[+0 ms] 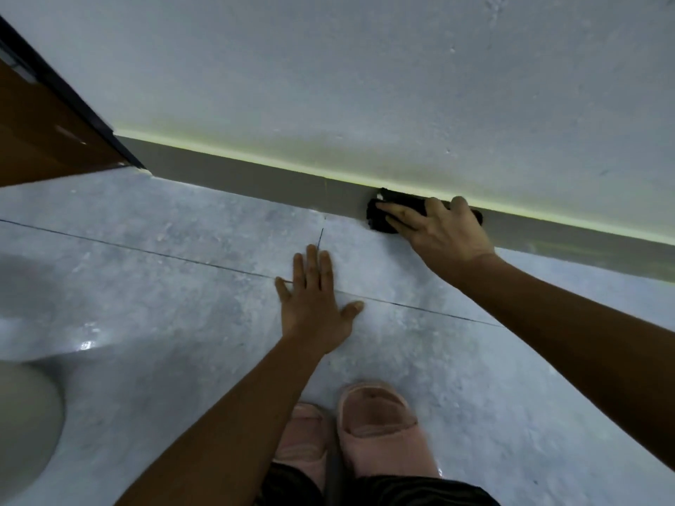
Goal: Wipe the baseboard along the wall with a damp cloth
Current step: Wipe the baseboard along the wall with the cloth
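A grey baseboard (pixel 237 175) runs along the foot of the pale wall, from the door frame at the left down to the right edge. My right hand (pixel 440 233) presses a black cloth (pixel 380 217) flat against the baseboard, fingers spread over it; most of the cloth is hidden under the hand. My left hand (pixel 316 301) lies flat and open on the grey tiled floor, a little left of and nearer than the cloth, holding nothing.
A brown door with a dark frame (pixel 54 129) stands at the far left. A pale rounded object (pixel 25 414) fills the lower left corner. My feet in pink slippers (pixel 376 421) rest on the floor tiles (pixel 146 286) at the bottom.
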Tool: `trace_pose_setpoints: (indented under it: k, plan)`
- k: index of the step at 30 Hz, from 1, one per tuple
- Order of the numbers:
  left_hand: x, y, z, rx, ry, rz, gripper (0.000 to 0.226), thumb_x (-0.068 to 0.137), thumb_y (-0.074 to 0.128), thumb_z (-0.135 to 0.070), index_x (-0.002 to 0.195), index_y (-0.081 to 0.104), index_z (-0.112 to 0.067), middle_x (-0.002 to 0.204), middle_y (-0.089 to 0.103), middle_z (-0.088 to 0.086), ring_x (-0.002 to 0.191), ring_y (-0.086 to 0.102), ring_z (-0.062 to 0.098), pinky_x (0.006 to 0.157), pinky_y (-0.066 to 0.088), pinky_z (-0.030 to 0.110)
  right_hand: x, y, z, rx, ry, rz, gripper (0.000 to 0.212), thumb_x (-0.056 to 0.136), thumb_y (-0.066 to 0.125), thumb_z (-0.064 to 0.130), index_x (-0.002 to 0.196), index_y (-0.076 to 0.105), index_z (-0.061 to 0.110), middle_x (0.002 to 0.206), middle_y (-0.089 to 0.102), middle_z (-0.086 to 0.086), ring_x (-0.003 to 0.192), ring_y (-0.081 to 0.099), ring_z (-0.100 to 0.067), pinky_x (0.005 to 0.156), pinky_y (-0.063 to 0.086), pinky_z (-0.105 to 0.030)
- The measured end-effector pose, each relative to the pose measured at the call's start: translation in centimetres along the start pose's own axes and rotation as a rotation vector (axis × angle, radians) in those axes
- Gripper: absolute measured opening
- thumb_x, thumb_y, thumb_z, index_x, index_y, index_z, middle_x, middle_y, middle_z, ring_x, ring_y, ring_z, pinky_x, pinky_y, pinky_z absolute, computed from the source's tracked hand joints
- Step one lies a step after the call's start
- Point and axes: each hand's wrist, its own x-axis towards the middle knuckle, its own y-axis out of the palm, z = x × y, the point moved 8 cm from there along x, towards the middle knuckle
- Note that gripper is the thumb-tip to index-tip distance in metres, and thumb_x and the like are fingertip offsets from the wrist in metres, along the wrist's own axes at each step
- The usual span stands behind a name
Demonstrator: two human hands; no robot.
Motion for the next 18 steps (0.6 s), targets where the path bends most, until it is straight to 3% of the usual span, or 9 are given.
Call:
trace_pose_setpoints:
  k: [4,6,9,13,18]
  plan:
    - [0.1,0.0,-0.1,-0.009,0.012,-0.028,0.095,0.088,0.024,-0.069,0.145,-0.026,-0.013,0.154,-0.033,0.009,0.143,-0.025,0.031,0.115,-0.001,0.058,-2.2,3.5,-0.4,0.000,0.014,0.063,0.068,0.097,0.035,0.011,0.154,0.000,0.024,0.162,-0.002,0.009,0.109,0.049,-0.025,0.078,0.043,-0.036]
    - [0.3,0.2,-0.1,-0.021,0.020,-0.037,0.093,0.088,0.023,-0.069,0.145,-0.026,-0.015,0.154,-0.033,0.010,0.143,-0.025,0.031,0.114,-0.002,0.058,-4.1,5.1,-2.0,-0.035,0.041,0.051,0.069,0.095,0.037,0.012,0.154,0.003,0.028,0.161,0.006,0.013,0.104,0.053,-0.022,0.072,0.044,-0.033]
    - [0.4,0.2,-0.8,-0.012,-0.002,-0.019,0.090,0.090,0.025,-0.066,0.146,-0.026,-0.017,0.152,-0.034,0.011,0.142,-0.026,0.033,0.112,-0.002,0.062,-7.9,7.8,-4.7,-0.066,0.127,0.092,0.072,0.092,0.037,0.010,0.153,0.005,0.031,0.159,-0.007,0.015,0.098,0.054,-0.022,0.061,0.031,-0.032]
    - [0.6,-0.5,-2.4,-0.007,-0.061,0.004,0.083,0.093,0.026,-0.056,0.145,-0.027,-0.018,0.151,-0.038,0.012,0.141,-0.030,0.034,0.110,-0.009,0.064,-6.2,4.9,-5.2,-0.051,0.177,-0.053,0.073,0.082,0.047,0.006,0.148,0.030,0.029,0.158,0.020,0.014,0.081,0.057,-0.024,0.057,0.033,-0.033]
    - [0.3,1.4,-9.5,0.036,0.224,0.030,0.083,0.091,0.026,-0.064,0.147,-0.021,-0.025,0.155,-0.032,0.006,0.142,-0.028,0.030,0.111,-0.010,0.063,-2.6,3.1,-1.9,-0.016,0.045,-0.041,0.071,0.096,0.039,0.009,0.153,0.002,0.026,0.162,0.001,0.010,0.106,0.051,-0.025,0.078,0.045,-0.037]
